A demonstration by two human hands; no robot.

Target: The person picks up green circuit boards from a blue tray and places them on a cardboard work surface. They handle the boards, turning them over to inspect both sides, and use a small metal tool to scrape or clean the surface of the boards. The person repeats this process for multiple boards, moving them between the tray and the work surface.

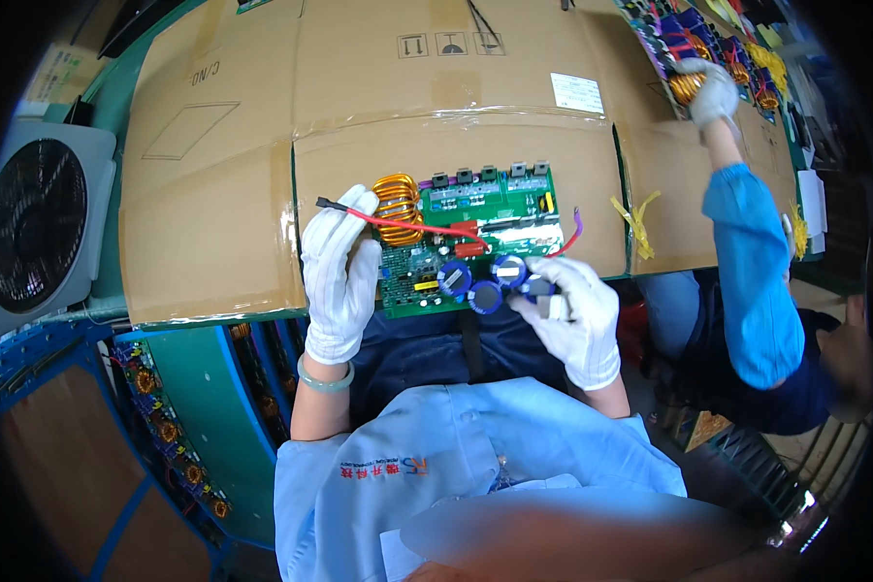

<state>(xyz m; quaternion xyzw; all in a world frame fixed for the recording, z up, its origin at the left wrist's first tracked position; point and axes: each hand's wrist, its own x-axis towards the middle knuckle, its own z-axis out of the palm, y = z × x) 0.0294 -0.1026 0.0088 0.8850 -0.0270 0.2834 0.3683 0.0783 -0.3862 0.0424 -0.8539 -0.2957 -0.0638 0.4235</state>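
A green circuit board (pixel 516 209) is at the table's near edge, tilted toward me. It carries a copper-wound coil (pixel 398 209), several blue cylindrical capacitors (pixel 485 297) and a row of black parts along its far edge. My left hand (pixel 339 262), in a white glove, holds the board's left side beside the coil. A red wire (pixel 407 225) with a dark end crosses the coil from that hand's fingertips. White-gloved too, my right hand (pixel 577 320) is closed at the near right corner, thumb and fingers around the rightmost capacitor. A short purple-red wire (pixel 574 233) sticks out above it.
Flattened cardboard (pixel 436 87) covers the table. A fan (pixel 39 218) stands at the left. At the right, a co-worker's gloved hand (pixel 713 92) touches boards with coils (pixel 737 68). Yellow ties (pixel 638 223) lie on the cardboard. More boards (pixel 170 427) stand in a rack at lower left.
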